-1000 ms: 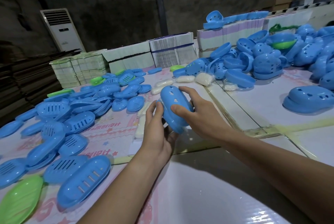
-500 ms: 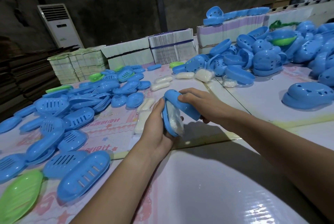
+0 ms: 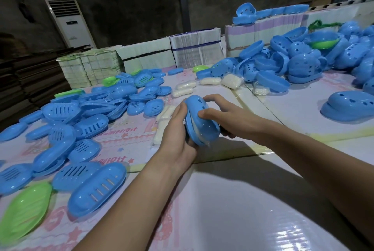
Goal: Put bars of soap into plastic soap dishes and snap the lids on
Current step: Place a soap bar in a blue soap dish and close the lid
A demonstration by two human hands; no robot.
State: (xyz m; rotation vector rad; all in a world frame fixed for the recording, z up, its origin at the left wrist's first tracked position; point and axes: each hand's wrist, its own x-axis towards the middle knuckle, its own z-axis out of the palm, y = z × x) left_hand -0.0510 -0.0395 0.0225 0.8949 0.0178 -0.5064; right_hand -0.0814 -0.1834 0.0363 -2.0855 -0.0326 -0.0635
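Both hands hold one blue soap dish (image 3: 202, 121) on edge above the table's middle. My left hand (image 3: 178, 131) grips its flat half from the left, thumb up along the rim. My right hand (image 3: 220, 117) curls over the domed, perforated lid from the right. A thin strip of white wrapped soap shows in the narrow gap between the two halves. More wrapped white soap bars (image 3: 183, 88) lie on the table just beyond the hands, and others (image 3: 162, 127) lie beside my left hand.
Several slotted blue dish halves (image 3: 95, 192) with a few green ones (image 3: 24, 214) cover the table's left. A heap of domed blue lids (image 3: 299, 64) fills the right, one lid (image 3: 350, 105) lying apart. Stacked paper bundles (image 3: 194, 50) line the far edge.
The lid has swung down over the soap, so the wide gap that showed the bar is nearly gone. The dish has turned a little in both hands.
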